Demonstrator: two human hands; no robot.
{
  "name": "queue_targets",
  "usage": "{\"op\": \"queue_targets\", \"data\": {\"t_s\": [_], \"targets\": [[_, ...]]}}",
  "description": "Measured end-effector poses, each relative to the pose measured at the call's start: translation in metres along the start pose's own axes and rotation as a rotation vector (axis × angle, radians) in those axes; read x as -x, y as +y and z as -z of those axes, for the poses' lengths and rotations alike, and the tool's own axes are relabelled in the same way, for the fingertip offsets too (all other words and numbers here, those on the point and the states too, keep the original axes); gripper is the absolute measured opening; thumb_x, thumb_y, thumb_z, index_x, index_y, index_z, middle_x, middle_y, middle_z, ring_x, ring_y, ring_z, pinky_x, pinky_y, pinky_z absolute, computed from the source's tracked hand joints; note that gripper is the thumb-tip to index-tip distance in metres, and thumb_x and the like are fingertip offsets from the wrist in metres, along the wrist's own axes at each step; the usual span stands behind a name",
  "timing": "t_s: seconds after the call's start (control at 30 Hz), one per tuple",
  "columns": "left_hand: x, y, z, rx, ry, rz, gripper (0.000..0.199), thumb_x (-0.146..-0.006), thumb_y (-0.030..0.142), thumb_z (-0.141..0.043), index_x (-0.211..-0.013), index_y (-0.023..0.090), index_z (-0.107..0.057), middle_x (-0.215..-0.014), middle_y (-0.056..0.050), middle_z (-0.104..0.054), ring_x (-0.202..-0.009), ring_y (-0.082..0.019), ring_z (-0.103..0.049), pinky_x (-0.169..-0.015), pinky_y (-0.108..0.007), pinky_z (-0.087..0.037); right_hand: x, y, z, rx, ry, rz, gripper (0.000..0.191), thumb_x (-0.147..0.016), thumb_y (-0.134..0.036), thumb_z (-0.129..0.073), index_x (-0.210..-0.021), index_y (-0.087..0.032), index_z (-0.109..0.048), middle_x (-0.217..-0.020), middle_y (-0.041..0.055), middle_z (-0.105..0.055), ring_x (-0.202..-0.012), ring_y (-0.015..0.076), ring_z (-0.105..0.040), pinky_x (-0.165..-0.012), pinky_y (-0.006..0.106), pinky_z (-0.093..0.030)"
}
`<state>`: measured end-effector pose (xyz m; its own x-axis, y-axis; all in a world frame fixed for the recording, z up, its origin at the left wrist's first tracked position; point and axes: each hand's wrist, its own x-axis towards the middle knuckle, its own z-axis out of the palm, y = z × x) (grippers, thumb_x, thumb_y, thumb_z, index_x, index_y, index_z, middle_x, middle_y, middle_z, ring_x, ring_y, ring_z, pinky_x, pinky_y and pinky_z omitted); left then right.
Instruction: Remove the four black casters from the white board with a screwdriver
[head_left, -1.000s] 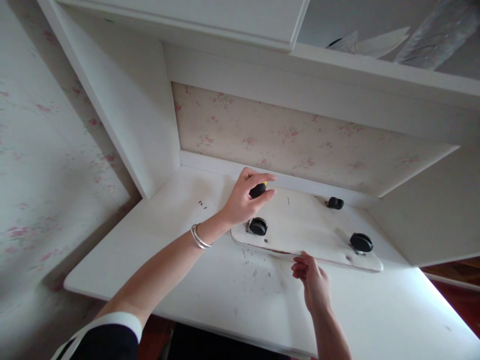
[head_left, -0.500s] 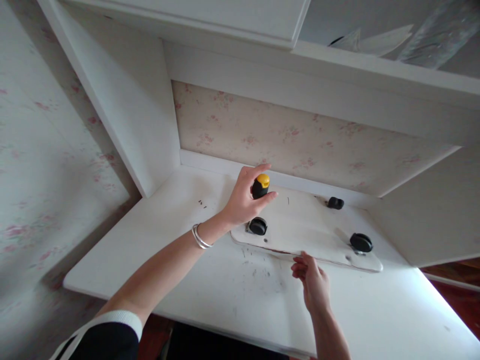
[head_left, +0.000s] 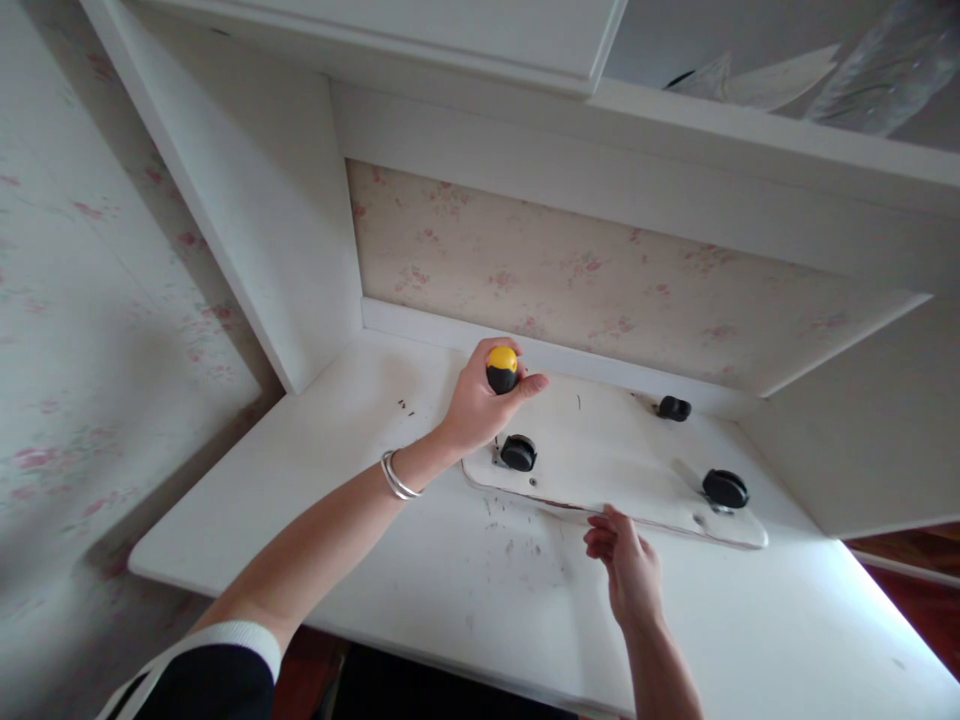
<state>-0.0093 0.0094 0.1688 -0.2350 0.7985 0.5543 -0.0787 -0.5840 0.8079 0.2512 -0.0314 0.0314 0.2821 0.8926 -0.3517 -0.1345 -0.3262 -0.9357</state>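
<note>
My left hand [head_left: 480, 400] is wrapped round a yellow and black screwdriver handle [head_left: 502, 370], which points up over the back left corner of a white board [head_left: 600, 440]. The tool's tip is hidden. Black caster wheels are fixed on the board: one at the front left [head_left: 518, 453], one at the back right [head_left: 674, 408] and one at the front right [head_left: 725, 488]. At the board's front edge my right hand [head_left: 626, 560] pinches the rim between thumb and fingers.
The board lies on a white desk [head_left: 300, 520] with small dark bits and smudges on it. A white side panel [head_left: 262, 200] rises on the left. Overhead, a shelf [head_left: 750, 130] holds papers and clear plastic. Another panel [head_left: 885, 430] stands on the right.
The screwdriver handle has tipped to the left and more upright, and my left hand's fingers have curled closer round it. My right hand stays at the board's edge.
</note>
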Motion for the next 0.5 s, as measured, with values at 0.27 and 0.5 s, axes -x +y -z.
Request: {"op": "queue_targets", "data": {"t_s": [0.27,0.5], "targets": [[0.004,0.008,0.008,-0.034,0.085,-0.097,0.037,-0.076,0.03,-0.078,-0.1,0.025,-0.05,-0.074,0.007,-0.057,-0.059,-0.008,-0.054,-0.059,-0.024,-0.049,-0.002,0.003,0.001,0.007,-0.013,0.005,0.041,-0.075,-0.052,-0.072,-0.074,-0.011,-0.07,-0.055,0.0046,-0.065,-0.05,0.0139,-0.054,-0.051,0.026,-0.042],[0.035,0.033,0.044,-0.227,0.218,-0.525,0.036,-0.077,0.016,-0.073,-0.097,0.03,-0.047,-0.074,0.007,-0.059,-0.057,-0.01,-0.056,-0.053,-0.026,-0.049,0.02,0.012,0.011,0.022,-0.125,-0.08,0.048,-0.073,-0.061,-0.072,-0.075,-0.013,-0.069,-0.057,0.0041,-0.063,-0.052,0.0143,-0.052,-0.052,0.026,-0.042]]}}
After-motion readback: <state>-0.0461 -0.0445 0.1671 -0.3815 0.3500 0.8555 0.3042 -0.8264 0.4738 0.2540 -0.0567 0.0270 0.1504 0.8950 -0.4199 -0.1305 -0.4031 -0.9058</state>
